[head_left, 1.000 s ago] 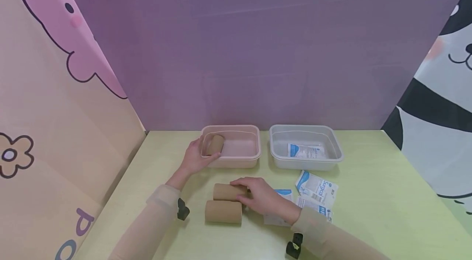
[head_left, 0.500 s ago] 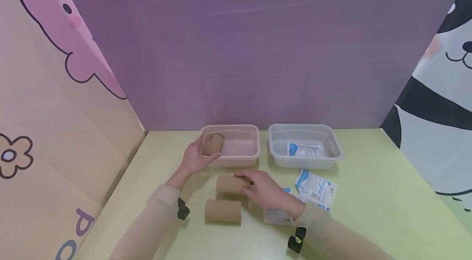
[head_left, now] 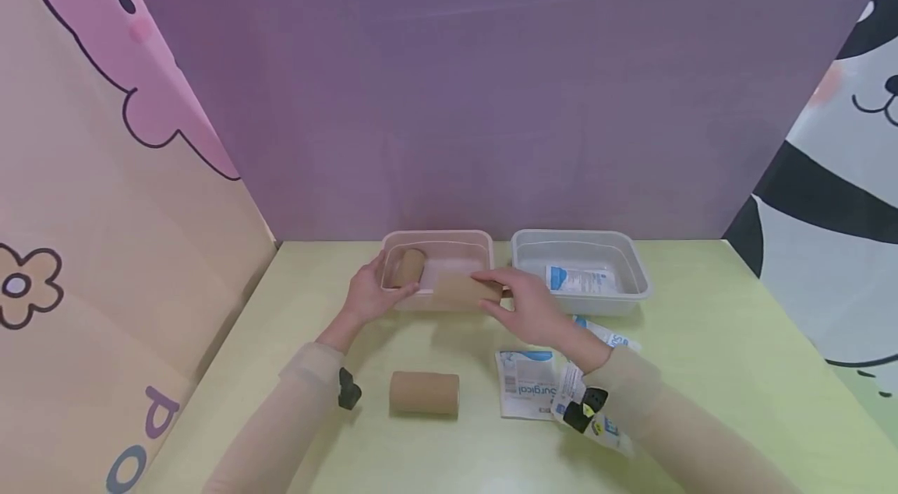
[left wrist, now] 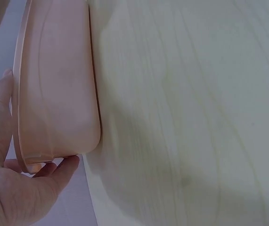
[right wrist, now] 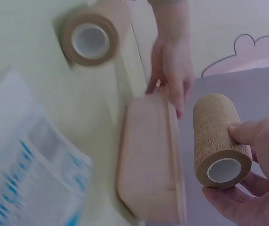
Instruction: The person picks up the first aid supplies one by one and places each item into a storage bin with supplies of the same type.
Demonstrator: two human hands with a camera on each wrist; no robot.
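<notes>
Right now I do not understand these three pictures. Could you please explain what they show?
There is no machine, only a person's bare left hand and right hand over a table. The widest picture looks down from the head; the other two look from the left and right wrists. The left hand grips the pink tray, which has one tan roll inside. The right hand holds a second tan roll above the table. A third roll and white packets lie on the table, and a white tray holds another packet.
</notes>
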